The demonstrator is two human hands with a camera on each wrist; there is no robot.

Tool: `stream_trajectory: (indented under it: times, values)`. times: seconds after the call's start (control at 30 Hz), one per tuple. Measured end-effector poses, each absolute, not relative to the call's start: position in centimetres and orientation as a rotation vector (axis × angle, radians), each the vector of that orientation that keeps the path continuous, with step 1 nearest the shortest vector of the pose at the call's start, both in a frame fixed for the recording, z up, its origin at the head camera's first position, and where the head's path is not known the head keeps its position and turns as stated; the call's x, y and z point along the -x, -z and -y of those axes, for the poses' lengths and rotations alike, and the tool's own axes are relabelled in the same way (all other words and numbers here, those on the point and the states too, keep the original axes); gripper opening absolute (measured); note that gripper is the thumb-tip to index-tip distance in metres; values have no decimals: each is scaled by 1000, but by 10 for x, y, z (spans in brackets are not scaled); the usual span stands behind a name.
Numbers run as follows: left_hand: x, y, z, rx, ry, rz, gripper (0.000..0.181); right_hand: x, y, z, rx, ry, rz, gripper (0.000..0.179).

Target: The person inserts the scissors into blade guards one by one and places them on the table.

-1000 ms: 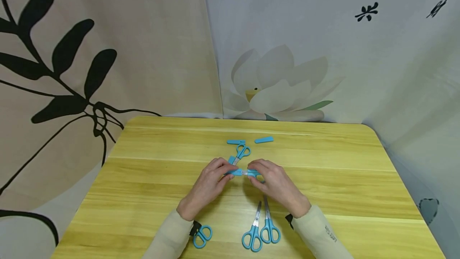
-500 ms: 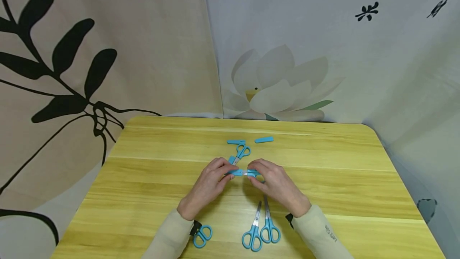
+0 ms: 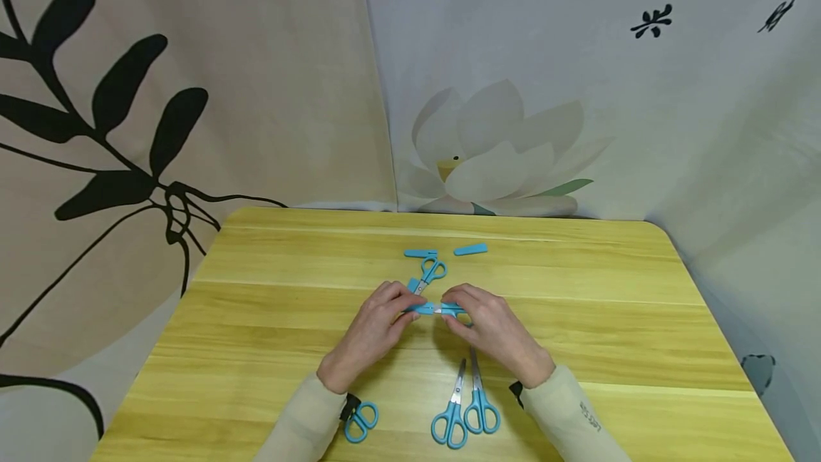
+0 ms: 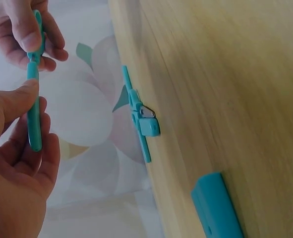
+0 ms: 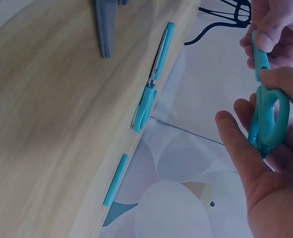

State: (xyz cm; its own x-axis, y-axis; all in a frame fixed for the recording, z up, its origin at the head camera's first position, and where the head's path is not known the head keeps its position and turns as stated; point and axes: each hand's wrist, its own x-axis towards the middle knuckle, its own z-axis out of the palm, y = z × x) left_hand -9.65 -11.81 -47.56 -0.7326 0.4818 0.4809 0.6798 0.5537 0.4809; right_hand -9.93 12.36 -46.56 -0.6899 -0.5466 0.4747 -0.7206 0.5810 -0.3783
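Note:
In the head view my left hand pinches a blue scissors cover between thumb and fingers. My right hand grips the blue handles of a pair of scissors pointing left. The blade sits partly inside the cover, with a short strip of metal bare between the two. From the left wrist, the cover lies along the left fingers. The right wrist view shows the handle loops held between the right thumb and fingers. Both hands hold this pair above the table.
Just beyond the hands lie another pair of scissors with its blade at a blue cover, and two more covers. Nearer are two uncovered scissors. More blue handles show beside the left cuff.
Both hands stay in place with the same grips. The bare strip of blade between cover and handles looks slightly shorter than a second ago.

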Motion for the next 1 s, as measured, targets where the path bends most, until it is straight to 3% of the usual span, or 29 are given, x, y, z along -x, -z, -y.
stream_trajectory:
  times: [0.4, 0.7, 1.0]
  values:
    - [95, 474, 119, 978, 965, 2520, 21, 98, 465, -126, -1055, -819, 2528, 24]
    - [94, 474, 127, 952, 959, 2561, 42, 98, 465, -131, -1067, -757, 2520, 28]
    - [95, 473, 132, 955, 943, 2519, 33, 98, 465, -134, -1028, -714, 2506, 30]
